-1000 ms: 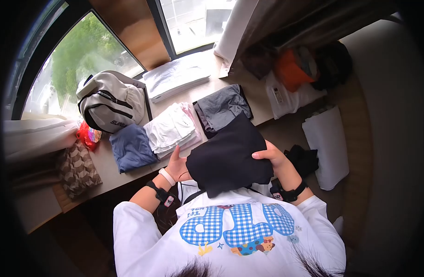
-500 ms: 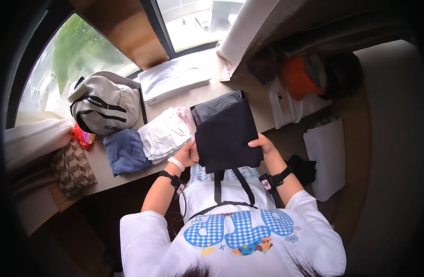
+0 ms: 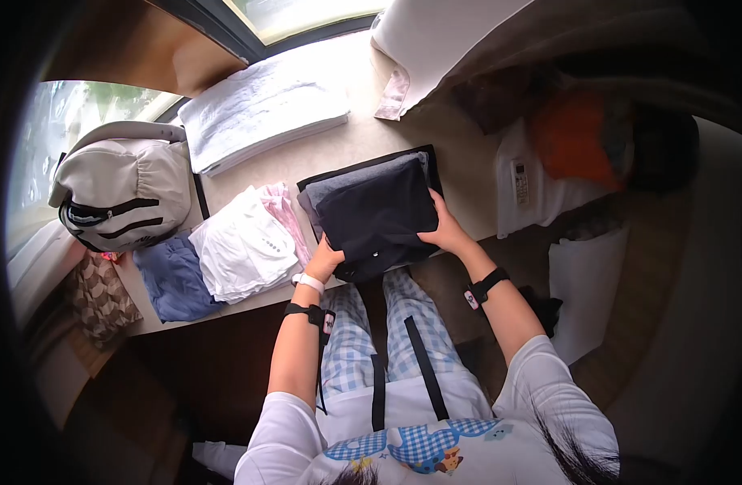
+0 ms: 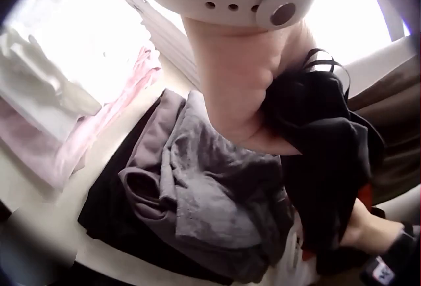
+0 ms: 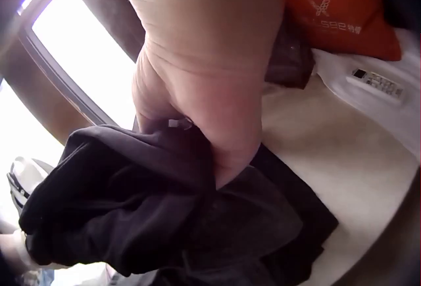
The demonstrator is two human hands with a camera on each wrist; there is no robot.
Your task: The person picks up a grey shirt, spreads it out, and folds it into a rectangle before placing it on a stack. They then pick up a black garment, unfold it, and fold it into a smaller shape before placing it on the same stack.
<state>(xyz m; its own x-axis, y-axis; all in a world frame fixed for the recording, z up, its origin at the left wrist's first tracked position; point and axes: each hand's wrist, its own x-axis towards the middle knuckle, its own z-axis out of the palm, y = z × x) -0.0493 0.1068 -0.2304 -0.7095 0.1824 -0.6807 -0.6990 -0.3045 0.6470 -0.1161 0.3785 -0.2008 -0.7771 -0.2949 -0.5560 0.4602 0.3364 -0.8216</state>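
Observation:
A folded black garment (image 3: 379, 214) lies between both hands, over a pile with a grey garment (image 3: 360, 178) and a black one under it. The left hand (image 3: 324, 259) grips its near left side, and the right hand (image 3: 444, 226) holds its right edge. In the left wrist view the black cloth (image 4: 329, 135) hangs from the hands beside the grey garment (image 4: 217, 194). The right wrist view shows the fingers hidden in the dark folds (image 5: 125, 194). Just left of the pile are folded white clothes (image 3: 242, 246) with a pink piece (image 3: 284, 212).
A blue folded garment (image 3: 177, 279) and a pale backpack (image 3: 132, 190) are at the left. White folded linen (image 3: 262, 105) lies by the window. To the right are an orange bag (image 3: 577, 137) and a white remote control (image 5: 376, 85) on white cloth. The ledge's front edge runs before the legs.
Both hands have carried the black garment away from the body and onto the grey pile. The head view has shifted closer over the ledge, and the legs now show.

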